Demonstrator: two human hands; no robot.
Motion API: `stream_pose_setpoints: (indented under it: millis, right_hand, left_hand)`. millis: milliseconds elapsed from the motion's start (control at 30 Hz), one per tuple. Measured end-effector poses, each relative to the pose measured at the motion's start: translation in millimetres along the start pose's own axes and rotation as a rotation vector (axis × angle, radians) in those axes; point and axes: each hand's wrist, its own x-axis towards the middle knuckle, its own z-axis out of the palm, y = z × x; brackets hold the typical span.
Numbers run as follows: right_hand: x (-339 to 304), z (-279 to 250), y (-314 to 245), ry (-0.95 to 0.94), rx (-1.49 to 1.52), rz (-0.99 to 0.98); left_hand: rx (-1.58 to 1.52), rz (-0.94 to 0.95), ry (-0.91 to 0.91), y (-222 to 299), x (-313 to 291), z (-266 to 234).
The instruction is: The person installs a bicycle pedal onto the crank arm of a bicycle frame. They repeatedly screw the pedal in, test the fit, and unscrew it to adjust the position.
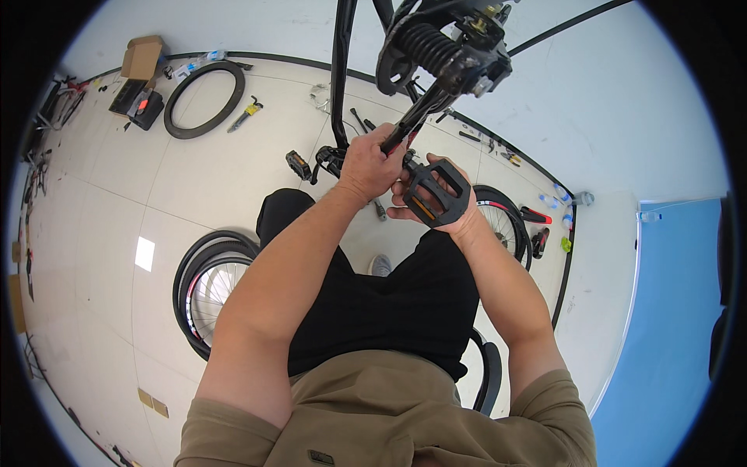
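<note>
My left hand (369, 165) is wrapped round a slim black bar (406, 126) of the bicycle in front of me. Close beside it, my right hand (462, 219) cups a black bicycle pedal (424, 185) from below, its fingers curling round the spindle end. An orange reflector shows on the pedal's near edge. Whether the spindle is joined to the crank is hidden by my hands. Above them rises a black coil spring (426, 48) with bolted metal parts. A second pedal (297, 166) hangs to the left of my left hand.
Spoked wheels stand at my left (210, 292) and right (502, 222). Farther left on the tiles lie a loose tyre (204, 101), a yellow-handled tool (246, 114) and an opened cardboard box (142, 58). Tools and plastic bottles (554, 198) line the wall at the right.
</note>
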Motion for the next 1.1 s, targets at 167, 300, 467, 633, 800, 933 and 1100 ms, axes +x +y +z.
stream_pose_setpoints:
  millis: [167, 300, 467, 633, 800, 933, 1100]
  right_hand:
    - [13.1, -11.4, 12.0, -0.217, 0.058, -0.012]
    - [19.6, -12.8, 19.1, -0.249, 0.051, 0.028]
    - [15.2, -2.3, 15.3, -0.077, -0.034, -0.032]
    - [11.9, -20.7, 9.1, -0.236, -0.131, -0.077]
    - [11.7, -3.9, -18.0, -0.027, -0.339, 0.049]
    - [5.7, 11.2, -20.4, 0.150, -0.453, -0.009]
    - [-1.3, 36.4, -25.3, 0.416, -0.773, -0.143]
  left_hand:
    - [0.052, 0.090, 0.044, -6.2, 1.9, 3.2]
    - [0.005, 0.023, 0.036, -3.5, 1.1, 4.9]
    - [0.026, 0.075, 0.098, -16.0, 4.8, 8.5]
    - [0.056, 0.006, 0.088, -7.3, 1.5, 9.7]
    - [0.086, 0.090, 0.136, -10.6, 0.8, 12.9]
    - [0.082, 0.003, 0.072, -4.3, 0.2, 9.2]
    - [0.072, 0.037, 0.111, -7.1, 0.4, 10.5]
